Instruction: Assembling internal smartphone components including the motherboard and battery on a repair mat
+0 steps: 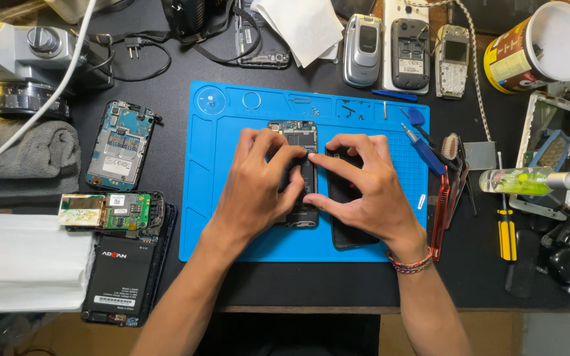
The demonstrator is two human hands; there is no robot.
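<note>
Hands over blue silicone repair mat (206,198) on black counter (298,283), left hand (255,188) and right hand (364,191) fingers clamped on opened black phone with exposed circuit board (301,135), black back cover (348,234) just beside

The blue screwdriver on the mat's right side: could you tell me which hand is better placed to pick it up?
Probably the right hand: the blue screwdriver lies just beyond its knuckles, while the left hand rests on the opened phone, further away.

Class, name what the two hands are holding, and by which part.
Both hands, left hand and right hand, pinch the opened phone at its middle, on the blue mat.
</note>
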